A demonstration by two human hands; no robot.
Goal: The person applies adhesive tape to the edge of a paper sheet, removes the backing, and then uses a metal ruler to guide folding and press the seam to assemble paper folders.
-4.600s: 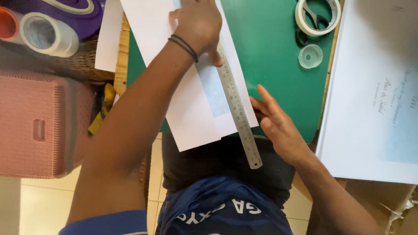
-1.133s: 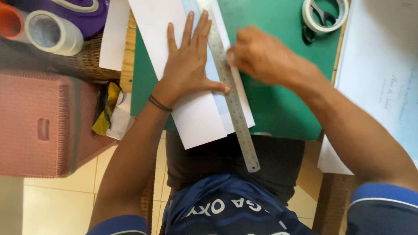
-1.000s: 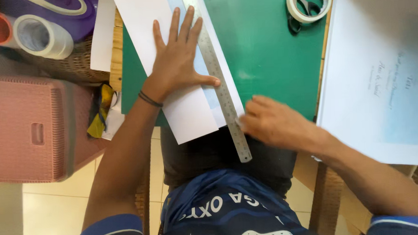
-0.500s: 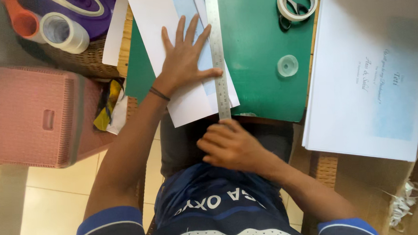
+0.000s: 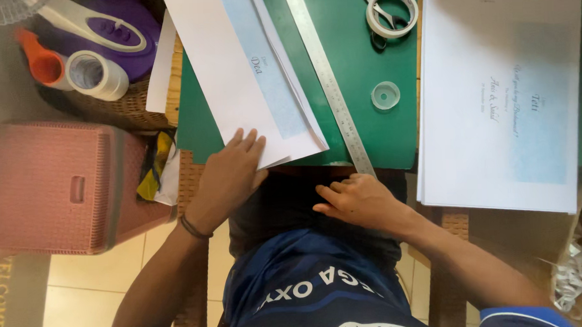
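A white paper sheet (image 5: 236,81) with a pale blue strip lies slanted on the green cutting mat (image 5: 365,58). My left hand (image 5: 230,175) rests on the sheet's near edge, fingers flat and close together, holding nothing. A long steel ruler (image 5: 330,85) lies diagonally on the mat just right of the sheet. My right hand (image 5: 360,200) sits at the mat's near edge, beside the ruler's near end, over my lap. Its fingers are loosely curled, and whether they hold anything is hidden.
A stack of printed white sheets (image 5: 501,98) lies on the right. A tape ring with scissors (image 5: 392,11) and a small clear lid (image 5: 385,94) sit on the mat. To the left stand a pink woven box (image 5: 59,184), a tape roll (image 5: 97,75) and a purple iron (image 5: 105,25).
My right hand ran down along the ruler from the far part to its near end and off the mat. My left hand slid back to the sheet's near edge.
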